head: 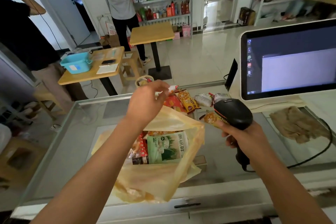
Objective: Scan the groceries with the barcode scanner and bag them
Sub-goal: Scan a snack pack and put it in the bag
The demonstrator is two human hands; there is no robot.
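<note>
My left hand [148, 102] is raised over the glass counter [76, 132] and pinches a small white and red packet [172, 88] by its end. My right hand [241, 136] grips the handle of the black barcode scanner [233, 112], whose head points left. An open yellow plastic bag [163, 174] lies on the counter below my arms. Inside it I see a green packet [167, 146] and red snack packs [141, 146]. Loose groceries lie beyond the bag: orange snack packets [187, 102], a small orange packet [211, 119] by the scanner, and silver pouches [204, 99].
A white touchscreen terminal [289, 60] stands at the right with a beige cloth [298, 125] in front of it. The scanner cable [323, 147] loops across the right counter. Beyond the counter are wooden tables [151, 32], a blue basket [76, 62], two persons and stocked shelves.
</note>
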